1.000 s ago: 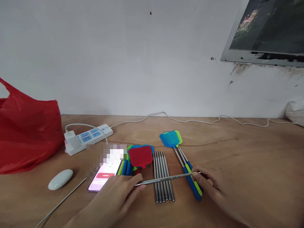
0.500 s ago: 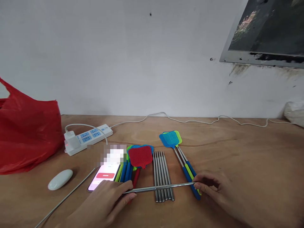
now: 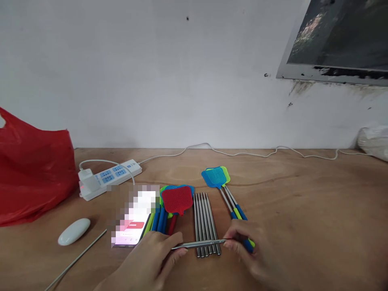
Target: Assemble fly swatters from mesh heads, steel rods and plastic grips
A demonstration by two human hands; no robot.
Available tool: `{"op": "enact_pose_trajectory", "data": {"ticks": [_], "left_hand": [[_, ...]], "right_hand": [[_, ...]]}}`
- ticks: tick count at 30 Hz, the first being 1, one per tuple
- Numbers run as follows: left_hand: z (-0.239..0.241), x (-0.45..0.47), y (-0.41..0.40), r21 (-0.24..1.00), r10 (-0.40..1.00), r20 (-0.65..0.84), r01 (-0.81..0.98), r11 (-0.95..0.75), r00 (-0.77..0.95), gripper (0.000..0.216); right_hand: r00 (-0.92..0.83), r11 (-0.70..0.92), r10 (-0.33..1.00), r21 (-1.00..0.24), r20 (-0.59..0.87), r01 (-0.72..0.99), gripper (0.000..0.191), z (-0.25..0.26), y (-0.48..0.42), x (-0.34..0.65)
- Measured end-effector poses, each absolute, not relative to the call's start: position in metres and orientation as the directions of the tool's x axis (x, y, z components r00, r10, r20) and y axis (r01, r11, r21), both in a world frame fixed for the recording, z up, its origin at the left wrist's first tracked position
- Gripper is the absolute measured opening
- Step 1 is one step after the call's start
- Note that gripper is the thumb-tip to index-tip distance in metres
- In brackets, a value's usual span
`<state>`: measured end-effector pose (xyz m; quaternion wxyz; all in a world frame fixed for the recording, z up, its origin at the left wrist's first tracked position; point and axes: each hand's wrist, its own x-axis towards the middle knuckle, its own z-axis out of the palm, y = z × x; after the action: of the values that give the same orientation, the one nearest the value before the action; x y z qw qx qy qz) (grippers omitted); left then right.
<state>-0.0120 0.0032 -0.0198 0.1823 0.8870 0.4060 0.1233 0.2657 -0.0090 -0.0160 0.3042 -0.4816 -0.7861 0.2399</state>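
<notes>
A thin telescopic metal rod [image 3: 201,244] runs level between my hands. Its left end is pinched by the thumb and fingers of my left hand [image 3: 151,254]; my right hand [image 3: 250,244] pinches the right end. Under it lies a row of several similar metal rods [image 3: 206,220], side by side. To their left is a pile of fly swatter heads and handles, a red head [image 3: 177,199] on top, partly behind my left hand. Swatters with blue and green heads [image 3: 216,177] lie to the right, their handle ends partly covered by my right hand.
A lit phone [image 3: 133,226], partly blurred, lies left of the swatters. Farther left are a white mouse [image 3: 74,231], a power strip [image 3: 112,178] with a plug and cable, and a red plastic bag [image 3: 36,173]. A white cord [image 3: 239,154] runs along the wall.
The rod between my hands has become shorter, its sections slid together. My right hand has moved left toward my left hand, which shifted slightly right. The view has turned a little.
</notes>
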Motion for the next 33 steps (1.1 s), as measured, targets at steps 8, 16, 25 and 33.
{"op": "enact_pose_trajectory", "data": {"ticks": [8,16,25,33], "left_hand": [[-0.015,-0.009,0.0,0.426,0.782,0.016,0.703,-0.569,0.623,0.038],[0.004,-0.006,0.002,0.545,0.736,0.134,0.572,-0.614,0.663,0.024],[-0.006,-0.007,0.019,0.327,0.699,0.184,0.628,-0.707,0.691,0.036],[-0.023,-0.008,0.028,0.216,0.63,0.244,0.592,-0.777,0.738,0.026]], "right_hand": [[-0.33,0.38,0.915,-0.77,0.232,0.513,0.02,-0.018,-0.009,0.25],[-0.126,-0.006,0.992,-0.997,0.004,-0.077,0.041,-0.015,0.012,0.27],[-0.068,0.053,0.997,-0.991,0.045,0.122,0.044,-0.018,0.059,0.272],[-0.111,0.18,0.983,-0.901,0.148,0.396,0.048,-0.061,0.089,0.27]]}}
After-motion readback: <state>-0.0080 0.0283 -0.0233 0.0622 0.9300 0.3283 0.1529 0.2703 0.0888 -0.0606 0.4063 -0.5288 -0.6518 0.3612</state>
